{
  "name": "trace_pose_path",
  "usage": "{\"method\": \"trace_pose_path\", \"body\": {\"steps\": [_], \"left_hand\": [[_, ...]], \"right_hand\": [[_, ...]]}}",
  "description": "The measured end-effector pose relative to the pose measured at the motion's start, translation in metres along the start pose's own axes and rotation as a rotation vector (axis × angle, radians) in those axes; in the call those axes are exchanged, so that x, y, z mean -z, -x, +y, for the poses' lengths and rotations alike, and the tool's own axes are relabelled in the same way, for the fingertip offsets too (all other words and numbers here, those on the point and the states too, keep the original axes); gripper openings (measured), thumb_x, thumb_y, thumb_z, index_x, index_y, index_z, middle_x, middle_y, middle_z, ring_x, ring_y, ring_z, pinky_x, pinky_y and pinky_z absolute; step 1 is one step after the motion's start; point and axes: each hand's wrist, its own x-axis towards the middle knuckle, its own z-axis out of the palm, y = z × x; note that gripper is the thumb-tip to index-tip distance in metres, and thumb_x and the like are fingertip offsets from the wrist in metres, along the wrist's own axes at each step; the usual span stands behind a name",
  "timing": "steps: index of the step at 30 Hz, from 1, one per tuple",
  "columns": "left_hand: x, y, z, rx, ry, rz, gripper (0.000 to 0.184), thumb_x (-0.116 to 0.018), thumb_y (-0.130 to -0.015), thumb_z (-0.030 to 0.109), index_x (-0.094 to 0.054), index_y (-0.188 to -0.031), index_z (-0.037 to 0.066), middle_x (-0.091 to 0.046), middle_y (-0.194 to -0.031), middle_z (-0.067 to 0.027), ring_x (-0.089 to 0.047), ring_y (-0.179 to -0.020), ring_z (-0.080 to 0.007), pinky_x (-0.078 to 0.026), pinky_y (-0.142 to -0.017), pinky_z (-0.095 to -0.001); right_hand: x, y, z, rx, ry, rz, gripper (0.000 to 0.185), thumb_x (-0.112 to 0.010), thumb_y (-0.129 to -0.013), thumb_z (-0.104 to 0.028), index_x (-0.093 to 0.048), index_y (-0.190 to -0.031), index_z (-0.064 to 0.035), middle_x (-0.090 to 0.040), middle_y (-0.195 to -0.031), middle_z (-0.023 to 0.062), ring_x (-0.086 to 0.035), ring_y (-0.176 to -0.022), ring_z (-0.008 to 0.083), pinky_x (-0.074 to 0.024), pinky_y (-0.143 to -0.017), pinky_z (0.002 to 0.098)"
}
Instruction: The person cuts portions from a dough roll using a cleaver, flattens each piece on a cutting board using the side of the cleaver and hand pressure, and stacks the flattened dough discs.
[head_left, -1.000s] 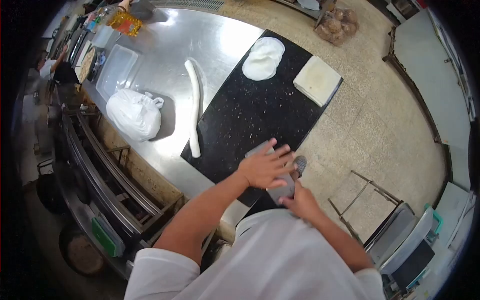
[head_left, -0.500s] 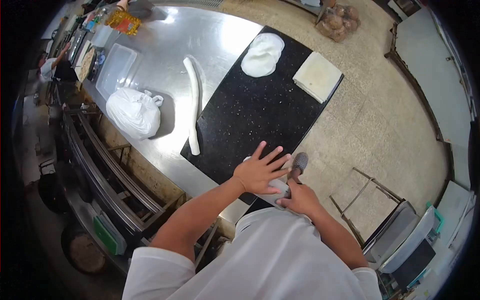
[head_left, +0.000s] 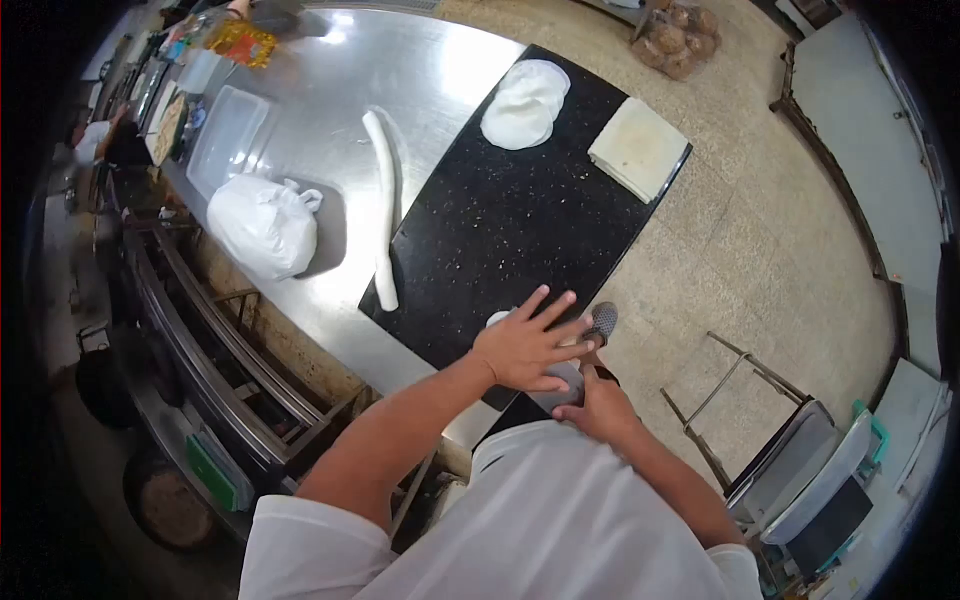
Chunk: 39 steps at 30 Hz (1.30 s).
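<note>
My left hand (head_left: pixel 533 345) is spread flat, fingers apart, above the near end of the black board (head_left: pixel 520 220). Under its palm edge shows a small white piece (head_left: pixel 497 317), probably dough and mostly covered. My right hand (head_left: pixel 603 404) is closed around the dark handle of a cleaver with a broad grey blade (head_left: pixel 570 384). Part of the blade lies beneath my left hand; whether the palm touches it is hidden. A long white dough rope (head_left: pixel 384 215) lies along the board's left edge. Thin round white dough sheets (head_left: pixel 524 108) overlap at the far end.
A folded square off-white cloth or stack (head_left: pixel 640 150) sits at the board's far right corner. On the steel table (head_left: pixel 335 100) stand a tied white plastic bag (head_left: pixel 262 228), a clear tray (head_left: pixel 225 135) and an oil bottle (head_left: pixel 242 43). A folding chair (head_left: pixel 790 460) stands right.
My left hand has shifted slightly right, still spread. The cleaver has turned a little in my right hand, so its dark handle shows more.
</note>
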Motion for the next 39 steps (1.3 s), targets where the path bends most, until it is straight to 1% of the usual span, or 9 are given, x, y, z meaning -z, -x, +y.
{"method": "trace_pose_path", "body": {"steps": [4,8,13,18,21,26,29,34,39], "left_hand": [[0.020,-0.022,-0.032,-0.018,-0.181,-0.035,0.067,-0.054,-0.095,0.065,-0.060,-0.146,0.022,-0.051,-0.157,-0.0006,-0.036,-0.152,-0.0265,-0.018,-0.124,-0.0645],[0.044,-0.045,-0.079,0.009,-0.182,0.051,0.069,-0.053,-0.095,0.066,-0.060,-0.146,0.020,-0.050,-0.158,-0.0028,-0.037,-0.152,-0.0322,-0.018,-0.124,-0.0646],[-0.005,-0.004,0.001,-0.028,-0.057,-0.032,0.070,-0.050,-0.095,0.071,-0.063,-0.142,0.021,-0.057,-0.150,-0.0019,-0.034,-0.153,-0.0376,-0.018,-0.125,-0.0636],[0.023,-0.038,-0.040,-0.021,-0.212,0.048,0.065,-0.053,-0.095,0.066,-0.065,-0.139,0.019,-0.055,-0.153,-0.0041,-0.044,-0.146,-0.0282,-0.022,-0.123,-0.0632],[0.047,-0.054,-0.076,-0.002,-0.253,0.102,0.067,-0.055,-0.093,0.065,-0.064,-0.140,0.018,-0.055,-0.153,-0.0044,-0.043,-0.147,-0.0301,-0.022,-0.123,-0.0635],[0.009,-0.016,-0.020,0.002,-0.170,-0.021,0.073,-0.055,-0.091,0.070,-0.062,-0.143,0.019,-0.052,-0.154,-0.0123,-0.037,-0.152,-0.0361,-0.021,-0.124,-0.0637],[-0.014,-0.027,-0.004,-0.054,-0.059,0.032,0.067,-0.057,-0.092,0.067,-0.065,-0.139,0.020,-0.056,-0.151,-0.0075,-0.041,-0.150,-0.0337,-0.022,-0.124,-0.0635],[0.032,-0.058,-0.051,0.018,-0.227,0.091,0.066,-0.059,-0.093,0.064,-0.064,-0.141,0.019,-0.056,-0.152,-0.0058,-0.041,-0.149,-0.0335,-0.021,-0.124,-0.0618],[0.024,-0.039,-0.050,0.083,-0.068,0.143,0.070,-0.060,-0.092,0.064,-0.063,-0.142,0.016,-0.051,-0.156,-0.0128,-0.037,-0.152,-0.0354,-0.019,-0.125,-0.0616]], "right_hand": [[0.050,-0.025,-0.034,-0.142,0.068,-0.004,0.074,-0.088,-0.075,-0.048,-0.056,-0.121,0.0009,-0.072,-0.106,0.0292,-0.072,-0.098,0.0443,-0.0585,-0.081,0.0509],[0.075,-0.066,-0.039,-0.036,0.124,0.119,0.079,-0.089,-0.075,-0.046,-0.053,-0.126,0.0016,-0.070,-0.108,0.0312,-0.072,-0.096,0.0464,-0.0579,-0.082,0.0528],[0.011,0.004,-0.004,-0.003,-0.020,0.028,0.081,-0.089,-0.075,-0.044,-0.051,-0.129,0.0038,-0.071,-0.105,0.0310,-0.072,-0.097,0.0466,-0.0577,-0.084,0.0535],[0.059,-0.034,-0.023,-0.113,0.016,0.080,0.077,-0.090,-0.072,-0.040,-0.052,-0.124,0.0025,-0.071,-0.103,0.0308,-0.071,-0.096,0.0476,-0.0574,-0.084,0.0540],[0.086,-0.056,-0.043,0.009,0.130,0.103,0.071,-0.089,-0.074,-0.038,-0.052,-0.121,0.0008,-0.070,-0.107,0.0300,-0.071,-0.097,0.0479,-0.0572,-0.085,0.0539],[0.038,-0.005,-0.013,0.025,-0.046,-0.030,0.088,-0.087,-0.078,-0.037,-0.042,-0.140,0.0055,-0.065,-0.125,0.0321,-0.068,-0.108,0.0473,-0.0561,-0.088,0.0536],[0.017,0.001,0.007,-0.063,0.021,0.037,0.101,-0.089,-0.075,-0.038,-0.034,-0.148,0.0069,-0.063,-0.126,0.0340,-0.068,-0.111,0.0459,-0.0559,-0.089,0.0536],[0.099,-0.051,-0.029,-0.073,0.118,0.007,0.084,-0.090,-0.074,-0.042,-0.049,-0.130,0.0058,-0.071,-0.110,0.0299,-0.070,-0.106,0.0450,-0.0560,-0.088,0.0534],[0.066,-0.033,-0.030,0.006,0.041,0.055,0.073,-0.088,-0.076,-0.042,-0.052,-0.120,0.0038,-0.071,-0.104,0.0302,-0.071,-0.104,0.0442,-0.0565,-0.087,0.0527]]}}
